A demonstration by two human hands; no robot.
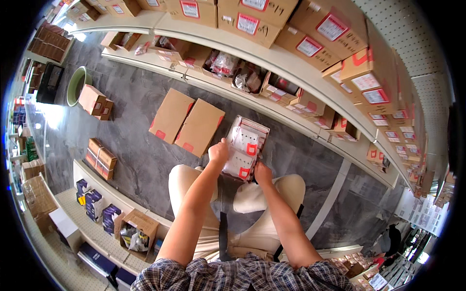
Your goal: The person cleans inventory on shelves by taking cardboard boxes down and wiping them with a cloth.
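In front of my knees is a shallow open box [266, 130] with white plastic-wrapped packs [241, 140] in it. The packs carry red labels and show small dark slots, like socket strips. My left hand [218, 152] is closed at the box's left edge, fingers curled against the wrapped packs. At the near right corner my right hand [263, 173] is closed on the box's side; its fingertips are partly hidden. Two closed brown cartons [172, 116] [200, 127] lie side by side on the floor, just left of the box.
A long shelf [291, 114] with open boxes of bagged goods runs beyond the box, labelled cartons [335, 26] stacked above. Behind my left arm stands a low shelf [73, 203] with dark blue packages. A green tub [77, 87], small boxes [94, 101] and a tied bundle [101, 159] stand left.
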